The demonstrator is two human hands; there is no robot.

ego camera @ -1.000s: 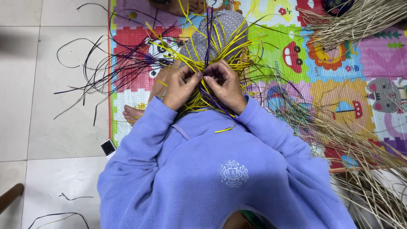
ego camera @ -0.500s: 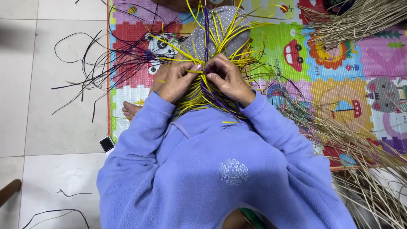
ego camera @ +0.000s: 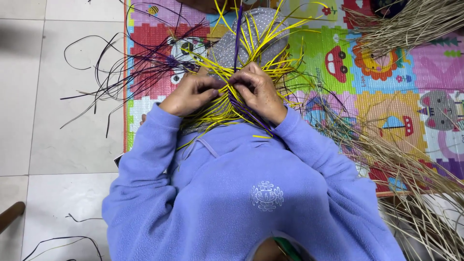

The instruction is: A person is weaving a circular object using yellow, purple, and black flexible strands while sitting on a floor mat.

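In the head view, the left hand (ego camera: 189, 93) is seen with its fingers curled and pressed together, pinching the yellow strips (ego camera: 227, 104) at the middle of the work; the right hand (ego camera: 257, 91) is closed in the same way, its fingertips meeting those of the left and nipping the same bundle. The yellow strips are thin, flat and glossy, fanned out above and below the hands, and a few purple strips (ego camera: 238, 34) are mixed among them, one standing nearly upright. The bundle is held over a grey dotted rounded form (ego camera: 263, 21), just in front of the lilac fleece sweater (ego camera: 232, 193), whose cuffs reach the wrists. Loose dark strands (ego camera: 104, 67) are scattered in curls to the left, partly on the pale floor tiles (ego camera: 53, 121) and partly on the foam play mat (ego camera: 386, 87), which is brightly coloured with cartoon pictures. Dry, straw-coloured reeds (ego camera: 411, 24) are heaped at the upper right, and more are spread along the mat's right edge. The left edge of the mat is seen just beside the left forearm; open tile is left beyond it, while the right side is crowded by reeds.
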